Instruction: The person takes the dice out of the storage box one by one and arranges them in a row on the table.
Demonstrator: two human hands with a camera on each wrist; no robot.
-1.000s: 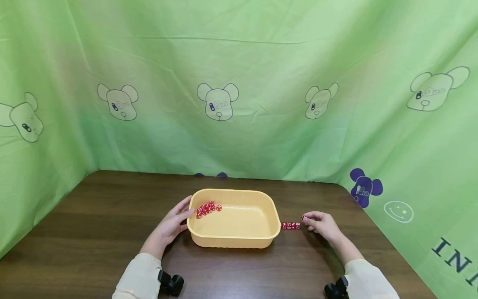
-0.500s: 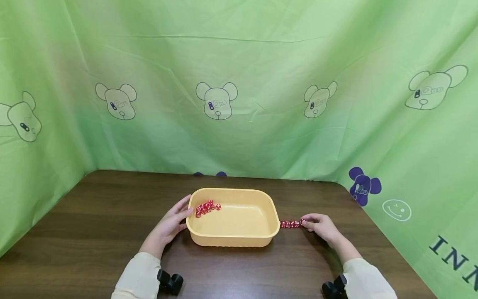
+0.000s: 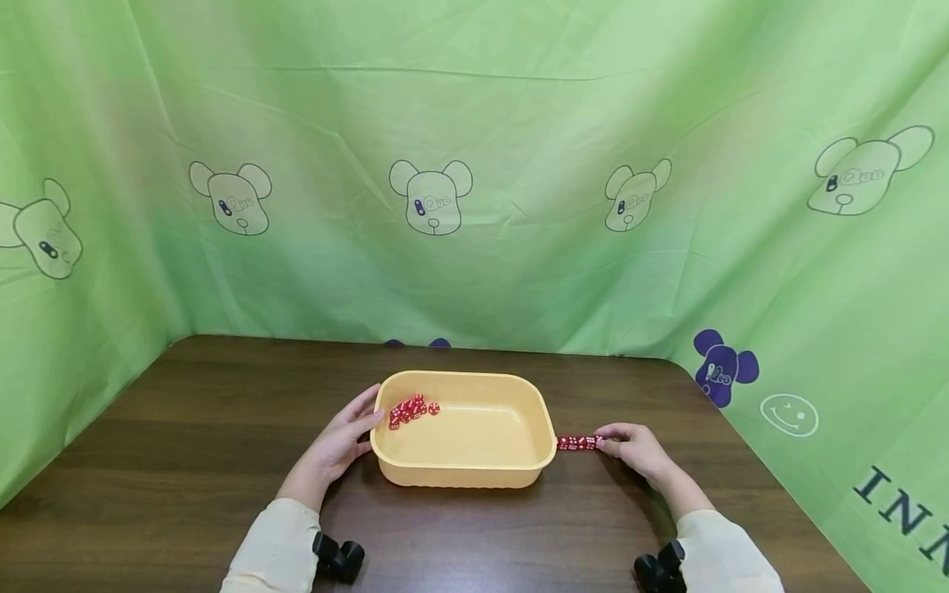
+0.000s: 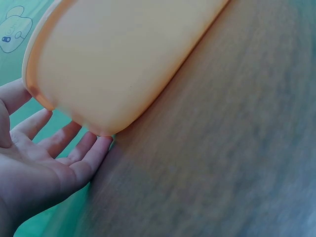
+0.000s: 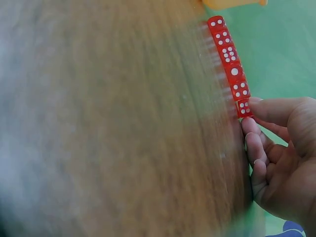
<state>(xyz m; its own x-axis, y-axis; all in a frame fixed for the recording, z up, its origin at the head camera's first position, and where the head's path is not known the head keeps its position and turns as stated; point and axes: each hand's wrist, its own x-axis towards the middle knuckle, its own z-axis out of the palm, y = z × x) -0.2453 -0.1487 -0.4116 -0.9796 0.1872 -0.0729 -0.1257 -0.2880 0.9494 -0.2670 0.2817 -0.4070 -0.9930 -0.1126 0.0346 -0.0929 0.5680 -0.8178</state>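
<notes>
A yellow plastic basin (image 3: 474,478) sits mid-table, with several loose red dice (image 3: 407,412) at its left end. My left hand (image 3: 343,441) steadies that end, thumb over the rim and fingers against the outer wall; the left wrist view shows the fingertips (image 4: 101,140) low on the wall. A straight row of red dice with white pips (image 5: 230,54) extends from the basin's right side. At the row's outer end, my right hand (image 3: 639,451) pinches the last die (image 5: 245,108) between thumb and finger, flush against its neighbour.
The brown wooden table (image 3: 222,428) runs back to a green curtain (image 3: 519,272) with bear-head drawings. Black wrist cameras sit at both cuffs, the left camera (image 3: 338,560) close to the table's near side.
My right hand has brought its die down and leftward to the outer end of the row, closing the gap there. The left hand and basin have stayed put.
</notes>
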